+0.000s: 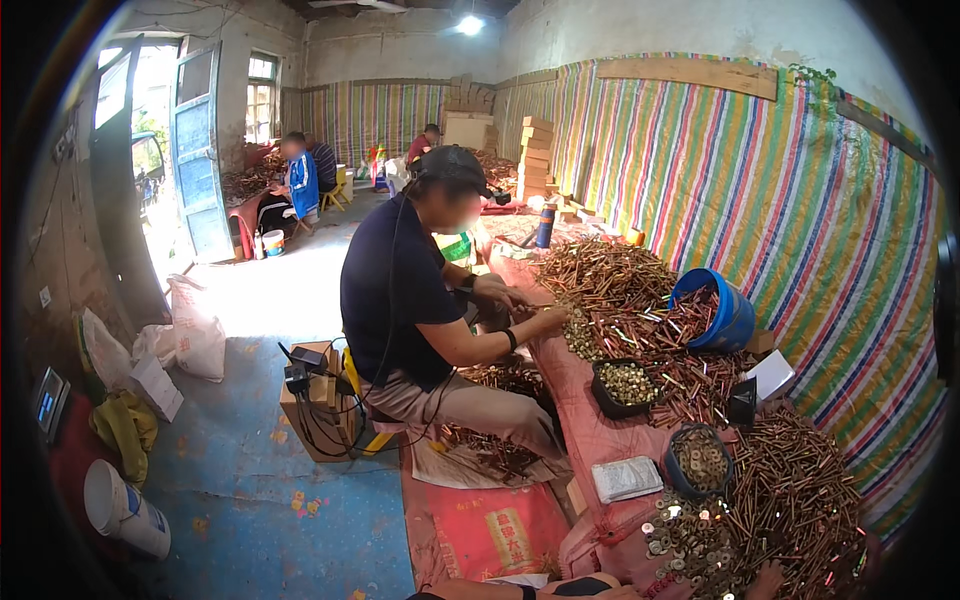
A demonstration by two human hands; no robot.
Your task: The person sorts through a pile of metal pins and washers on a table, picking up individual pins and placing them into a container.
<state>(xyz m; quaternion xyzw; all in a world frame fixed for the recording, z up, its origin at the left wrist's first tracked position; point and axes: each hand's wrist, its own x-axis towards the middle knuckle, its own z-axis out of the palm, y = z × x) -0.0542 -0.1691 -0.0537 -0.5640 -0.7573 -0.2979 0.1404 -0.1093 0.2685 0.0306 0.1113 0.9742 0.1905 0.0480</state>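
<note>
2 heaps touch: loose washers [690, 545] and coppery rods [795, 475]. Our left hand [617, 593] is near the washers, our right hand [768, 580] well apart from it, at the rods; we cannot tell whether either grips anything. A careless sweep could mix them or tip the dark bowl [676, 482].

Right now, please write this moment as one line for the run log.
left hand: lower edge, grip unclear | right hand: by copper-coloured rods | washers: loose beside rods
</note>
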